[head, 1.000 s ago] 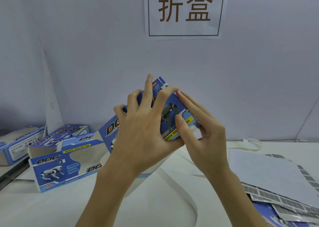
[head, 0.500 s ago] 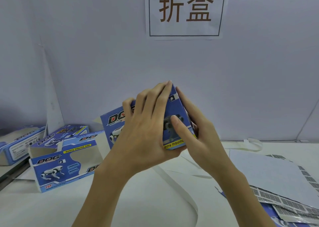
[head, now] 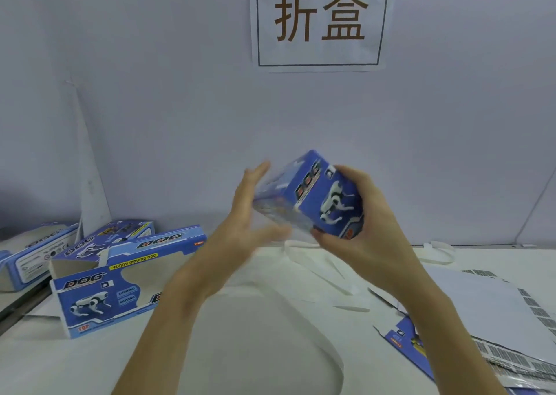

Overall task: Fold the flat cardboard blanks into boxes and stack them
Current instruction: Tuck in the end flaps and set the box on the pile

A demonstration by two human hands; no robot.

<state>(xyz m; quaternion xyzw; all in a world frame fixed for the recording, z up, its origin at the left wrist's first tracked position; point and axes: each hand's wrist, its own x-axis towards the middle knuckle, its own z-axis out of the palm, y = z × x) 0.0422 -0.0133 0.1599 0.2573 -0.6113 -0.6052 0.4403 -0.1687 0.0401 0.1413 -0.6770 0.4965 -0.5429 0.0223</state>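
A stack of flat blanks (head: pixel 493 331) lies at 4 o'clock on the table (head: pixel 255 349). At 9 o'clock an open-windowed box (head: pixel 120 283) reads "FUNNY MOVING DOG". Mid-air at centre, the right hand (head: pixel 358 232) clasps a blue "DOG" box (head: pixel 313 196), fingers curled round it; the blurred left hand (head: pixel 249 211) rests straight-fingered against its end. Farthest, a wall sign (head: pixel 320 18) reads "折盒".

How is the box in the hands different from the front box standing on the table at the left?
The held box is up in the air, tilted, gripped by the right hand; the table box stands alone on the table. The held box looks closed on the sides that show; the table box shows bare cardboard through a large opening. Both are blue, with DOG lettering and a robot dog picture.
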